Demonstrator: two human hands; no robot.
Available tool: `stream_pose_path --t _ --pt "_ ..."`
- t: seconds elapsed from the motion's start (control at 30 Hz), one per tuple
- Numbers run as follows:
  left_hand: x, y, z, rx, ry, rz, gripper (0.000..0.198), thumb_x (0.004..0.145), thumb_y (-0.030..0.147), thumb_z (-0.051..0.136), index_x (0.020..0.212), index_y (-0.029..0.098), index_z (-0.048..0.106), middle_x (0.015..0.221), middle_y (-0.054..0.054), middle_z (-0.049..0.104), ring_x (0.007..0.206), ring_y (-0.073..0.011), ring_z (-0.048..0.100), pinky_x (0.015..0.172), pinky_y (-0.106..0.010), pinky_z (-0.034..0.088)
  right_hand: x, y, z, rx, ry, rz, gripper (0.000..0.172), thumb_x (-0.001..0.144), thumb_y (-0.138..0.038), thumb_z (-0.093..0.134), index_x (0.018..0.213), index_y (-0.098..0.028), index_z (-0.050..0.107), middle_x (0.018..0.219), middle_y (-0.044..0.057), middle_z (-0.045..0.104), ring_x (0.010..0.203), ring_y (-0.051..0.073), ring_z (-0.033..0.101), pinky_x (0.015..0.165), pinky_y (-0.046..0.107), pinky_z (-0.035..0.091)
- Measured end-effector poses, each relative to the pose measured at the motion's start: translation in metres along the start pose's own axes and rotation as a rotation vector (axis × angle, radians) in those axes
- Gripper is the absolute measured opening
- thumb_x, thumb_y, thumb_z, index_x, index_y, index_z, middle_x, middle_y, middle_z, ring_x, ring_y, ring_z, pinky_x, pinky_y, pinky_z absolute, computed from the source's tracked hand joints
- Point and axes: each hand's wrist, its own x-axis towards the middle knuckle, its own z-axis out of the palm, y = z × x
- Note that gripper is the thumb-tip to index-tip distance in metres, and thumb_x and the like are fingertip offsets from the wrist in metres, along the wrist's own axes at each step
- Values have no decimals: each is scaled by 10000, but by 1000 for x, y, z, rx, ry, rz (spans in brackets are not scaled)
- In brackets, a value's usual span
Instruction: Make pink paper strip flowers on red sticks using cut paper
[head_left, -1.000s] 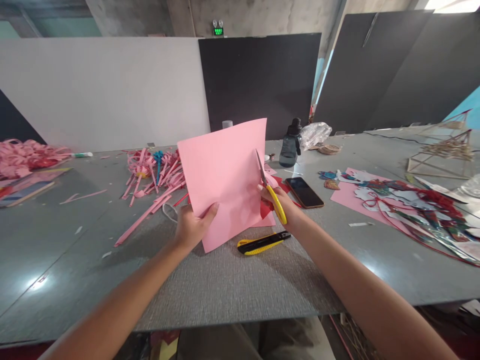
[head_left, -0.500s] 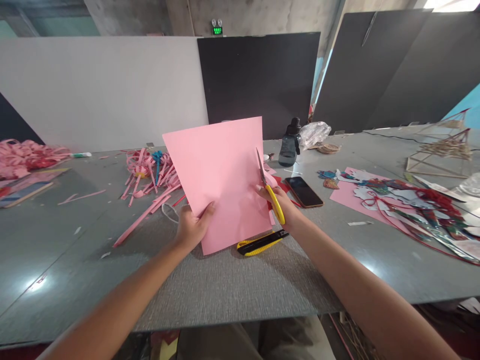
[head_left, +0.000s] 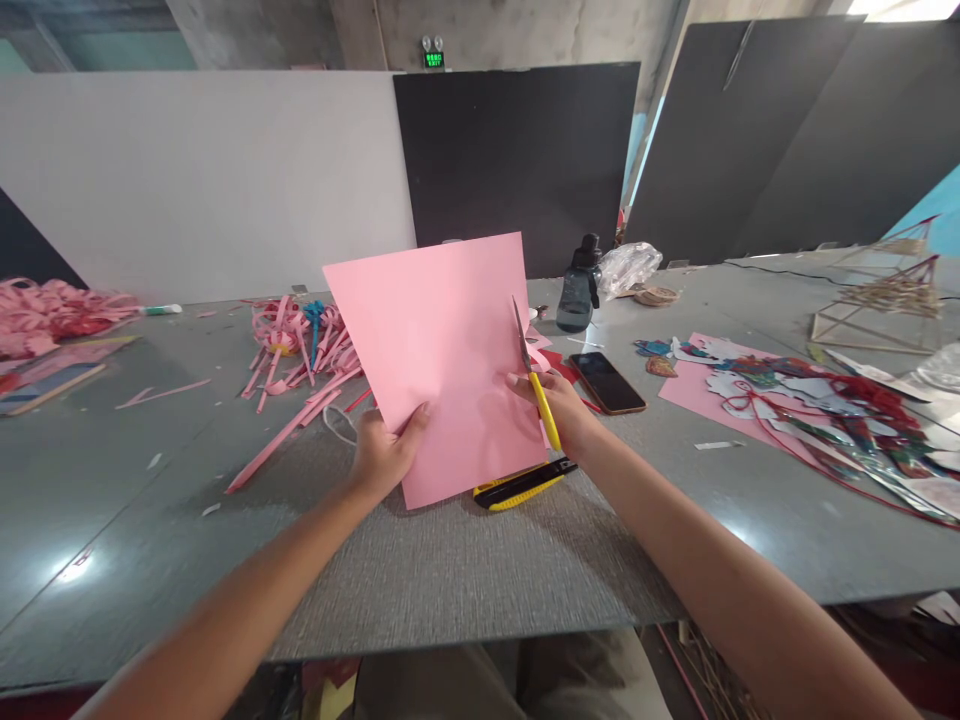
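Note:
A sheet of pink paper (head_left: 442,350) stands tilted up in front of me, just over the table. At its lower left edge my left hand (head_left: 390,445) pinches it, thumb on the near face and fingers behind. My right hand (head_left: 559,405) is closed on yellow-handled scissors (head_left: 546,410) at the sheet's right edge. Their blades point up along that edge and look nearly closed. Part of the right fingers is hidden behind the paper. Under the sheet's bottom edge lies a yellow and black box cutter (head_left: 517,488).
Beyond my right hand are a black phone (head_left: 606,382) and a dark water bottle (head_left: 577,290). Pink strips (head_left: 296,345) and a strip pile (head_left: 52,315) lie left. Cut-outs with red cord (head_left: 795,400) and a stick frame (head_left: 885,310) sit right on the grey table (head_left: 420,590).
The yellow scissor handles have come closer together and turned slightly. The paper's lower right edge has shifted slightly right. My left hand stays in the same place.

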Motion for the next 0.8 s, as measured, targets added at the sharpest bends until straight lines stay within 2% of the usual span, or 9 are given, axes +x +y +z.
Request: stream_pose_path --t 0.13,0.33,0.8 --pt "0 0 0 -6 -5 0 264 935 389 677 934 144 778 920 -109 826 861 -238 803 734 -297 646 1 0 0 19 -10 -9 487 561 -549 943 826 -188 754 824 35 721 677 146 639 618 280 499" --pt "1 0 -1 2 -15 -1 282 932 388 671 808 149 755 799 -91 810 753 -226 792 667 -279 632 -1 -2 1 35 -12 -17 487 558 -532 948 841 -188 752 822 32 729 673 156 647 608 289 492" --pt "0 -1 -1 -17 -28 -17 282 931 394 670 820 147 751 804 -98 806 770 -233 788 692 -293 636 1 0 -1 32 -8 -19 460 583 -512 934 841 -185 739 811 12 707 650 126 615 617 280 474"
